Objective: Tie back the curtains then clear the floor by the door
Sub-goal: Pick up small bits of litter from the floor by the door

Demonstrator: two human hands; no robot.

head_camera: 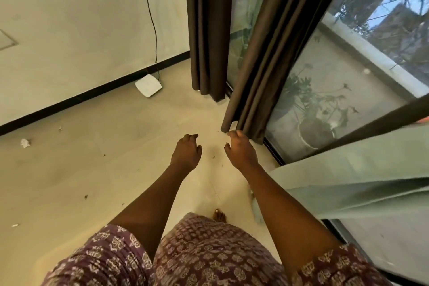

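By the glass door, both hands, left [186,153] and right [240,151], hang loosely curled, holding nothing. Tie-back step pending: next, gather the dark curtain [260,69].

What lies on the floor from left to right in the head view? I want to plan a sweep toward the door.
Crumpled paper scrap → white flat device by the skirting → left brown curtain → right brown curtain at the glass door.
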